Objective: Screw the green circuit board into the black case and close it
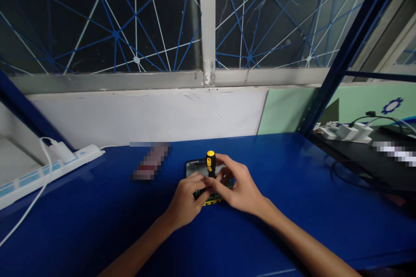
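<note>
One screwdriver (211, 162) with a black-and-yellow handle stands upright over a green circuit board (212, 198) mid-table. The left hand (185, 199) and right hand (245, 188), fingers bent narrowly around its lower end, block much of the board; which grips it, I cannot tell. Around them on the blue table (130, 233): a dark-rimmed case (196, 166) just behind, a pixelated object (151, 162), a power strip (89, 154) far left.

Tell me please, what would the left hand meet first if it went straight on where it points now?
Most likely the right hand, at its fingertips near the lower part of the screwdriver; the left hand appears so close that I cannot tell whether they touch.
</note>
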Tool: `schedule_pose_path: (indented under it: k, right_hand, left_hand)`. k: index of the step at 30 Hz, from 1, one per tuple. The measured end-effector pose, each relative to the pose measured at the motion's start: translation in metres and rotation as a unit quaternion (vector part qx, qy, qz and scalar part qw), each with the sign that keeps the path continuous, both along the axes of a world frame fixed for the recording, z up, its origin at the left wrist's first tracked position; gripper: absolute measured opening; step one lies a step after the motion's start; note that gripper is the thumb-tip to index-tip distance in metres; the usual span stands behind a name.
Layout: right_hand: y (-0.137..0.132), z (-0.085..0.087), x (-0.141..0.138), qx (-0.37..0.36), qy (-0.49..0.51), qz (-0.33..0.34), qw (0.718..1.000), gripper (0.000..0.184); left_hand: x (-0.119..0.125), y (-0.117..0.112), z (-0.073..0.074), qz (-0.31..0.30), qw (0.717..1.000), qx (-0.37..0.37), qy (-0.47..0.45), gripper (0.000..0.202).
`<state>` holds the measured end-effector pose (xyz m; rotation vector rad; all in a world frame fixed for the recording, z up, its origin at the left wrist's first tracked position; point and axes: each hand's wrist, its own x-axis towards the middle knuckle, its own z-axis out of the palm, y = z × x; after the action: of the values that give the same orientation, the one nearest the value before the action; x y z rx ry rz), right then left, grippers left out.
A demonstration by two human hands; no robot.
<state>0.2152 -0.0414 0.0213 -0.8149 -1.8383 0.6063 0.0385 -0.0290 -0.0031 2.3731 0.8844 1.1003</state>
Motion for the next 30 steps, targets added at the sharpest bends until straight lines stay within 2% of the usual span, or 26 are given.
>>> schedule_pose_path:
  k: [13, 21, 30]
  right_hand:
    - [-0.0003, 0.0015, 0.0010, -0.016, 0.013, 0.016, 1.000, 0.044]
    - [0.0003, -0.0026, 0.0012, -0.017, 0.018, 0.021, 0.999, 0.041]
    - [0.0023, 0.0008, 0.0009, -0.028, 0.010, 0.001, 1.000, 0.035]
  left_hand:
    - [-0.0004, -0.0003, -0.0001, -0.013, 1.000, -0.024, 0.007, 0.020]
    - [0.0005, -0.0011, 0.0010, -0.006, 1.000, -0.004, 0.016, 0.019]
    - [-0.0013, -0.0012, -0.0016, -0.009, 1.000, -0.003, 0.029, 0.019]
